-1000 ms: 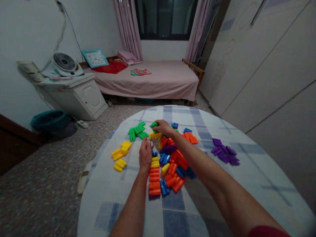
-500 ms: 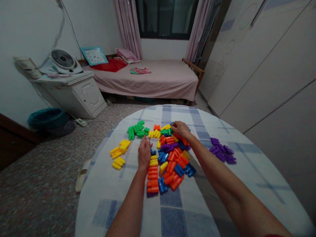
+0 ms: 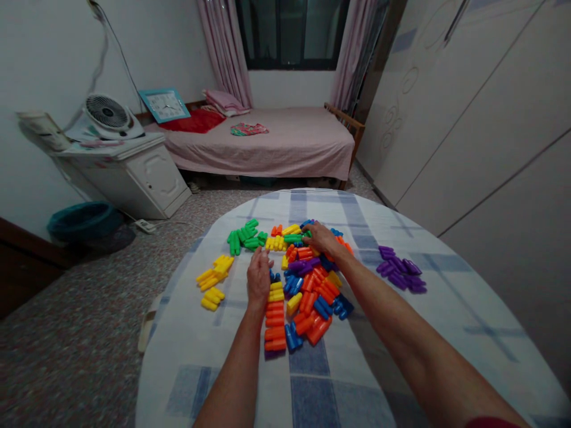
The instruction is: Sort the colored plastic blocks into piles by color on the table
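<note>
Head view: a rounded table carries a blue-and-white checked tablecloth (image 3: 187,339). Clock directions run from the mixed pile of blocks (image 3: 316,279) near its middle, heaped in red, blue, yellow and purple. Green blocks (image 3: 244,233) lie together at ten to eleven o'clock, yellow blocks (image 3: 216,272) at nine, and purple blocks (image 3: 397,268) at three, well apart from the pile.

The left hand (image 3: 259,279) rests at about nine o'clock, just beside the pile, fingers extended and thumb loosely apart. The right hand (image 3: 322,238) reaches over the pile's twelve o'clock edge, its fingers bent narrowly down by a green piece; whether they grip it, I cannot tell.

Beyond the table, a pink-covered bed (image 3: 285,145) stretches across twelve o'clock under a dark window (image 3: 292,32) between pink curtains (image 3: 223,50). A turquoise-framed clock (image 3: 164,106) leans at the bed's left end. At ten stands a white cabinet (image 3: 151,172) with a fan (image 3: 107,112) on top; a teal-lined bin (image 3: 84,219) sits nearby on the speckled floor (image 3: 89,315). A pale wardrobe (image 3: 482,119) fills two o'clock.
</note>
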`<state>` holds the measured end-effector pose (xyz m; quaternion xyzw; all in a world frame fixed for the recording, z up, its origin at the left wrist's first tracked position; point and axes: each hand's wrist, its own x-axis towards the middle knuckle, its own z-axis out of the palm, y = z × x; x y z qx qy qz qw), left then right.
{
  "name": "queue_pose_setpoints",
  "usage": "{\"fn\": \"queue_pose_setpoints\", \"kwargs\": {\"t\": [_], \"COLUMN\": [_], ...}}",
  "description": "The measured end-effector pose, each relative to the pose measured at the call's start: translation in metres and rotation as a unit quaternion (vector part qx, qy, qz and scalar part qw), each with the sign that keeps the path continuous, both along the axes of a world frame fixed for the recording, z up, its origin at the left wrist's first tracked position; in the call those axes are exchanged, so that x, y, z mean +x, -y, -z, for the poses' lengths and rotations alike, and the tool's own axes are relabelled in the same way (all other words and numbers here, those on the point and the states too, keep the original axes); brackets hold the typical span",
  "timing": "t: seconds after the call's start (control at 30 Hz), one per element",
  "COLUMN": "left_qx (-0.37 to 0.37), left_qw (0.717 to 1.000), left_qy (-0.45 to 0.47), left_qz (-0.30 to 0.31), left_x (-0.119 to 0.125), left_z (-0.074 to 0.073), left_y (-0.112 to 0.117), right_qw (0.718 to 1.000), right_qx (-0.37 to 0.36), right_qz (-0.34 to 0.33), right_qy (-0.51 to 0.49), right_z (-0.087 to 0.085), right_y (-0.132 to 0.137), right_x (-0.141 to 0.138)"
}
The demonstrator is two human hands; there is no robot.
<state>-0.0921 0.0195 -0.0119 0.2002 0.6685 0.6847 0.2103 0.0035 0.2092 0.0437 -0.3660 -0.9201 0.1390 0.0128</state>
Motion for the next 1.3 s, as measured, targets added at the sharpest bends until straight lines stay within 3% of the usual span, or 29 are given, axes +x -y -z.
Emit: {"fn": "queue_pose_setpoints", "kwargs": {"t": [0.2, 0.33, 0.47, 0.67, 0.87, 1.13, 1.3], "left_qx": [0.032, 0.091, 0.098, 0.059, 0.066, 0.036, 0.042], "left_qw": [0.999, 0.991, 0.979, 0.968, 0.969, 0.976, 0.978], "left_qy": [0.012, 0.051, 0.045, 0.048, 0.043, 0.014, -0.010], "left_qz": [-0.016, -0.089, -0.176, -0.239, -0.234, -0.216, -0.205], "left_x": [-0.002, -0.006, -0.013, -0.016, -0.018, -0.016, -0.018], "left_z": [0.006, 0.006, 0.003, -0.003, 0.000, 0.001, 0.005], "left_y": [0.000, -0.001, 0.003, 0.007, 0.006, 0.006, 0.005], "right_qw": [1.000, 0.999, 0.995, 0.987, 0.983, 0.995, 0.992], "right_qx": [-0.016, -0.025, -0.027, -0.067, -0.078, 0.008, 0.022], "right_qz": [0.010, 0.012, 0.030, -0.005, -0.039, -0.021, -0.102], "right_qy": [0.003, -0.036, -0.096, -0.144, -0.162, -0.099, -0.065], "right_z": [0.001, 0.001, -0.004, -0.017, -0.022, -0.011, 0.002], "right_y": [-0.003, -0.008, -0.015, -0.007, 0.006, -0.013, 0.000], "right_x": [-0.002, 0.003, 0.005, -0.031, -0.074, -0.030, -0.045]}}
